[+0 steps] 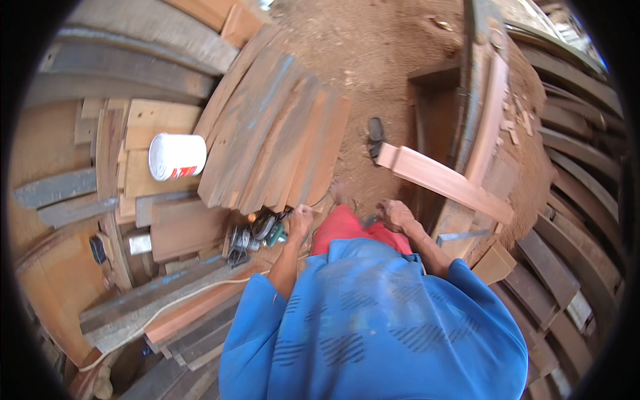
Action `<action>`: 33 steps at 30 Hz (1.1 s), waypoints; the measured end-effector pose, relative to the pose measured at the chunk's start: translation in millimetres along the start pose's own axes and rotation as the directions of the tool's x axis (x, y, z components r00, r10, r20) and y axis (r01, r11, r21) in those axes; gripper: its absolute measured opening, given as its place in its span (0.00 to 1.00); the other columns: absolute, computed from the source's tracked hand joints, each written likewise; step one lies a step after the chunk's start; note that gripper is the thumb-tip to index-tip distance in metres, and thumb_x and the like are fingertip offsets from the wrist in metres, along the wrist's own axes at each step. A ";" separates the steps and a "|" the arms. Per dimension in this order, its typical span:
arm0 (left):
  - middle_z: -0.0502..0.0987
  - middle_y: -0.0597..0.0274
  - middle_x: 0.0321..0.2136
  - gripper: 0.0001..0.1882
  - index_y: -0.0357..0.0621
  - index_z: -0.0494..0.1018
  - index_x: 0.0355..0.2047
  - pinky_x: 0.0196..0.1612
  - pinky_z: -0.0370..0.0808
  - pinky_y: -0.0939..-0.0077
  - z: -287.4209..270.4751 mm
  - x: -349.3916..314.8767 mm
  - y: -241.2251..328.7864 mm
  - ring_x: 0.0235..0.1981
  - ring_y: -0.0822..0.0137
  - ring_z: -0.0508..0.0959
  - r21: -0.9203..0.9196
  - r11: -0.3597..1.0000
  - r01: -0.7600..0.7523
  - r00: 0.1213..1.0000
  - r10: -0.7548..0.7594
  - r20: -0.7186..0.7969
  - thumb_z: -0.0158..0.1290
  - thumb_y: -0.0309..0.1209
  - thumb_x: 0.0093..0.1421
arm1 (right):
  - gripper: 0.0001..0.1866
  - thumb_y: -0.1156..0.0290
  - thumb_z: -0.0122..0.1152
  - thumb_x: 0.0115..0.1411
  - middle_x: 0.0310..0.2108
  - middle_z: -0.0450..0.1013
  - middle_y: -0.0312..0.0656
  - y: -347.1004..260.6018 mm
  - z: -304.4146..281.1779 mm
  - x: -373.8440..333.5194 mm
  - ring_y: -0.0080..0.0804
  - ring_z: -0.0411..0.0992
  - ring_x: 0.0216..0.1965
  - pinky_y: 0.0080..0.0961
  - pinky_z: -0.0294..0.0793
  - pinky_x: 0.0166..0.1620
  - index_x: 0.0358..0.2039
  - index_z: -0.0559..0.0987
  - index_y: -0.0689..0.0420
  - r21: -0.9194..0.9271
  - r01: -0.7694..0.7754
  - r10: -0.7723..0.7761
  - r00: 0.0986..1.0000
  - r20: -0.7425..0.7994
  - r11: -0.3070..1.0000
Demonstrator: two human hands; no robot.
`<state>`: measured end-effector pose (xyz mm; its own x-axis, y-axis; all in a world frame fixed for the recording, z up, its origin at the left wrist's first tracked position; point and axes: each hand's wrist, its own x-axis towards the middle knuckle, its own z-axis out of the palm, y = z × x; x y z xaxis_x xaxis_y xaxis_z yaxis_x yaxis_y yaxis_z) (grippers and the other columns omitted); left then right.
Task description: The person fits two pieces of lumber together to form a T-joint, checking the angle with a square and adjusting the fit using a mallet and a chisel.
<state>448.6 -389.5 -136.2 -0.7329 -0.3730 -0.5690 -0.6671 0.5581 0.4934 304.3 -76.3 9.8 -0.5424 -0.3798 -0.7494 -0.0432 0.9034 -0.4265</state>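
Power tools (273, 232) in grey and green lie, in the head view, by the lower end of the stacked planks (280, 133), just beside the left hand (302, 215), whose fingers are curled, though whether they grip anything cannot be told. The right hand (395, 215) is bent inward near the red shorts (339, 227), its grasp equally unclear. Pale offcuts (511, 131) near a pinkish board (440, 177) suggest some cutting is done, but neither hand is on that board, and how much work remains cannot be judged.
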 end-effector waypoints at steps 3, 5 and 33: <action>0.83 0.42 0.37 0.13 0.44 0.80 0.38 0.49 0.77 0.50 4.5 -32.3 52.3 0.43 0.40 0.82 0.005 0.986 -0.165 0.980 0.163 0.113 0.49 0.37 0.63 | 0.22 0.57 0.57 0.61 0.47 0.79 0.60 16.4 4.4 -19.1 0.57 0.77 0.51 0.51 0.76 0.54 0.49 0.82 0.58 0.096 -0.011 0.016 0.998 -0.057 0.995; 0.83 0.41 0.36 0.13 0.42 0.79 0.39 0.48 0.77 0.50 -2.4 -42.4 79.4 0.43 0.39 0.82 0.055 0.976 -0.212 0.969 0.203 0.138 0.48 0.35 0.64 | 0.22 0.57 0.57 0.61 0.47 0.79 0.58 31.7 16.9 -31.0 0.57 0.77 0.51 0.50 0.76 0.54 0.49 0.82 0.58 0.132 0.003 0.017 0.989 -0.149 0.991; 0.38 0.34 0.76 0.53 0.71 0.59 0.72 0.75 0.38 0.40 218.7 -40.7 568.4 0.76 0.33 0.36 0.306 -0.260 -0.916 0.145 0.496 0.856 0.70 0.57 0.47 | 0.17 0.65 0.60 0.62 0.43 0.80 0.57 126.8 130.6 -180.9 0.55 0.77 0.50 0.46 0.74 0.54 0.46 0.81 0.64 0.898 -0.074 0.790 0.509 -0.341 0.435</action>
<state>128.5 105.0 23.6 -0.3235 0.8571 -0.4008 0.8853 0.4237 0.1915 506.5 81.0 25.2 -0.5964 0.5882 -0.5462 0.7743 0.2422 -0.5846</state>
